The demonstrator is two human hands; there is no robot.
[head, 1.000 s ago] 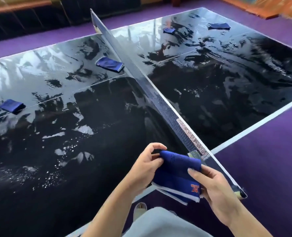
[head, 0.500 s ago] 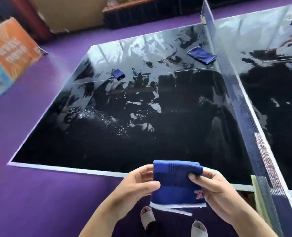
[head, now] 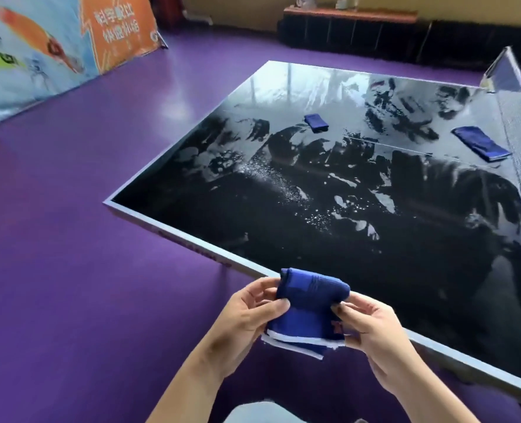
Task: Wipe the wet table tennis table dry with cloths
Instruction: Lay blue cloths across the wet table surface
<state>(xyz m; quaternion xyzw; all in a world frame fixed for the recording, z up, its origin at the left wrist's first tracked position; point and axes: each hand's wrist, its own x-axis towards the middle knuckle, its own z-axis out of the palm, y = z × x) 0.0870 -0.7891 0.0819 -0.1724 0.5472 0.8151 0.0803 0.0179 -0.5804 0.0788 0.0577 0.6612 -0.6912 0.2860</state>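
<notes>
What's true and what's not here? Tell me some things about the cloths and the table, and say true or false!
1. The left hand and the right hand both hold a blue cloth. True.
2. That cloth is lying flat on the table. False: the hands hold it up at the near edge.
3. Two more cloths lie on the table, a small cloth and a long cloth. True.
4. The floor is green. False: it is purple.
5. The table is all dry. False: drops and wet streaks show on it.
</notes>
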